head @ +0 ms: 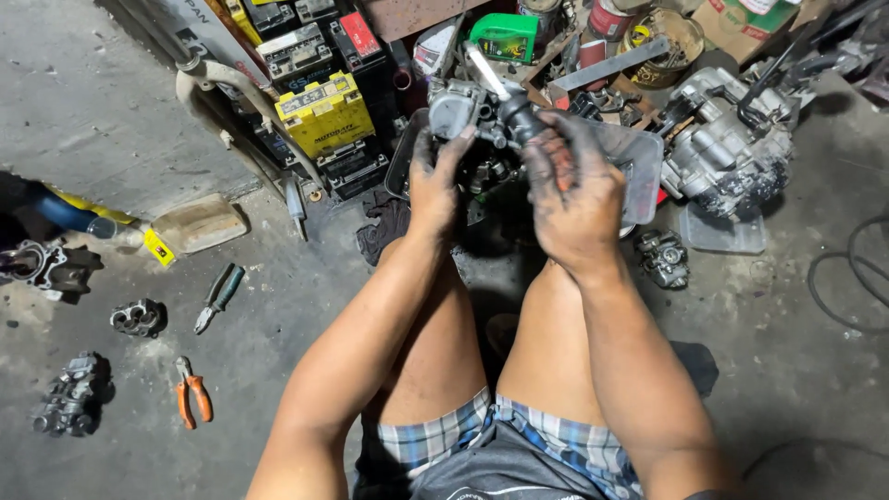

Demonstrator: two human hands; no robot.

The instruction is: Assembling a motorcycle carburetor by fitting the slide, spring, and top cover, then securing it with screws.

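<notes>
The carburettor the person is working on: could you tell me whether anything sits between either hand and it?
Nothing visible does. The left hand already grips the grey metal carburettor from its left side, and the right hand wraps the dark cylindrical part on its right. Both hold it raised above the shallow tray.

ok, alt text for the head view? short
Seen from above, a seated person's grimy left hand and right hand hold a grey carburetor over a tray of parts. On the concrete floor to the left lie two pliers, one green-handled and one orange-handled, with yellow and black batteries stacked behind.
</notes>
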